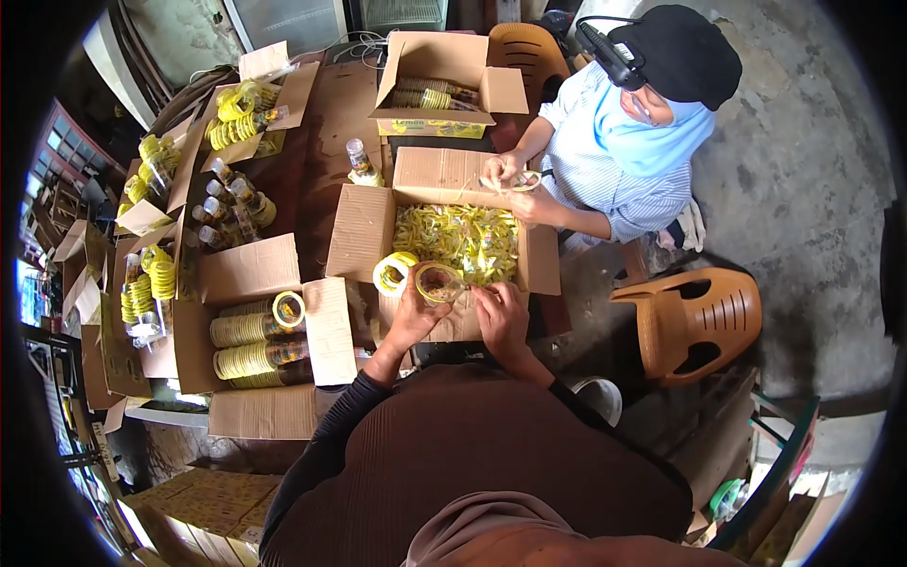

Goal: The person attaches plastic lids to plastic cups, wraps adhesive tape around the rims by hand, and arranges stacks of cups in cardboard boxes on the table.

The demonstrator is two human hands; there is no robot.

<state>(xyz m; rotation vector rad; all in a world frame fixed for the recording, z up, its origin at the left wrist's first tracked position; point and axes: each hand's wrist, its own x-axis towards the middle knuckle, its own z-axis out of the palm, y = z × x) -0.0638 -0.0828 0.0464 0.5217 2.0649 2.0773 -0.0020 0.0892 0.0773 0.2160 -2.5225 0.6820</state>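
Note:
My left hand (408, 317) is closed around a small clear round cup (436, 282) with a yellow rim, tilted so its mouth faces me. At the cup's right side, the thumb and fingers of my right hand (504, 319) are pinched together; what is between them is too small to make out. Against my left hand is a white ring-shaped piece with a yellow edge (384, 276), perhaps the end of another cup. Just beyond both hands, an open cardboard box (361, 233) holds a heap of small yellow-and-white strips or packets (458, 236).
Across the box, a co-worker (619, 161) handles a similar cup. Boxes of stacked yellow-rimmed cups stand at the left (241, 350) and back (430, 109). A clear-topped jar (361, 163) stands near the box, several more (231, 203) farther left. An orange chair (704, 321) is at right.

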